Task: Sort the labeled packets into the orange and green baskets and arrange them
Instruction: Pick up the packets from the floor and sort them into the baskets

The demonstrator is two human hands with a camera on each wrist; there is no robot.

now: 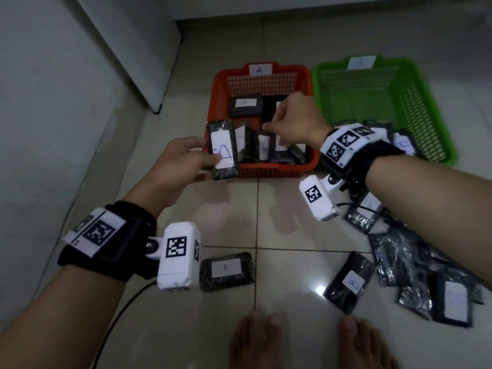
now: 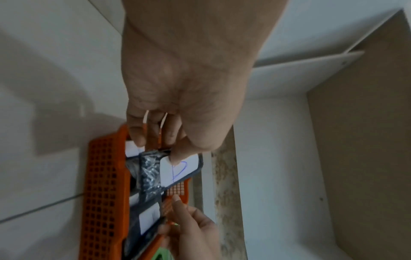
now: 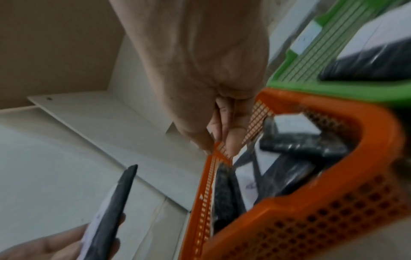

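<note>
My left hand [image 1: 210, 166] grips a black packet [image 1: 223, 134] with a white label marked in blue, upright at the front left corner of the orange basket [image 1: 213, 102]. The left wrist view shows the thumb of that hand [image 2: 169, 147] pressed on the packet's [image 2: 151, 172] label. My right hand [image 1: 269, 126] hovers inside the orange basket, fingers touching the tops of several packets [image 1: 261, 147] standing along its front wall. In the right wrist view this hand [image 3: 220, 146] holds nothing. Another packet [image 1: 245, 105] lies flat farther back. The green basket [image 1: 426, 107] stands to the right with packets [image 1: 404, 143] at its front.
On the floor tiles lie a packet labeled A [image 1: 226, 271], one labeled B [image 1: 350, 282], and a loose pile of packets [image 1: 415, 262] at the right. Bare feet [image 1: 306, 342] are at the bottom edge. A white cabinet [image 1: 133, 49] stands at the left.
</note>
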